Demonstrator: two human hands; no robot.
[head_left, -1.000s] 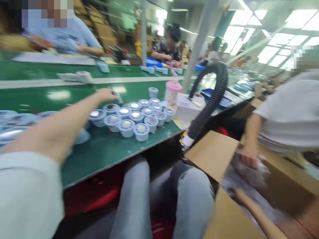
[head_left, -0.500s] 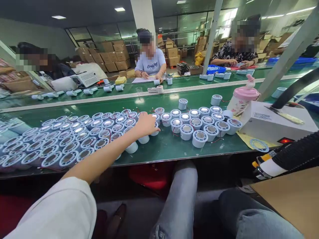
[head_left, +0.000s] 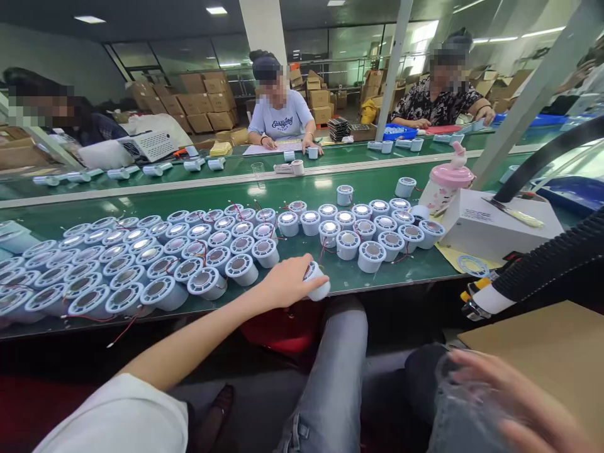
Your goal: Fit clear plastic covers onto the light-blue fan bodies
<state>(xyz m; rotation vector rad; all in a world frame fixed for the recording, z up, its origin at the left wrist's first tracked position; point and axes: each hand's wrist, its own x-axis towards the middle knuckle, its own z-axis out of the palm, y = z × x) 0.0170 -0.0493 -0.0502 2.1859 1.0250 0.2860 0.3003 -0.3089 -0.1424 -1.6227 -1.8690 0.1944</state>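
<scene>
My left hand [head_left: 290,281] is closed on a light blue round housing [head_left: 319,284] at the table's front edge, with thumb and fingers around its side. Behind and left of it stand many similar light blue housings [head_left: 204,281] in rows, each with a slotted rim and a grey disc on top. Thin red and dark wires trail from some. A second group of housings [head_left: 348,244] stands to the right of my hand. My right hand [head_left: 523,402], blurred at the lower right, has its fingers curved around what looks like a clear plastic bag [head_left: 465,393].
On the right of the green table [head_left: 264,302] are a grey-white machine [head_left: 500,220], a pink-lidded cup [head_left: 446,185] and a flat blue ring [head_left: 473,265]. A black hose [head_left: 552,251] and a cardboard box [head_left: 542,346] are nearer me. Co-workers sit opposite.
My left hand has moved right and toward the front edge, bringing a housing out of the rows. My right hand has come into view with the clear plastic. The view has shifted slightly.
</scene>
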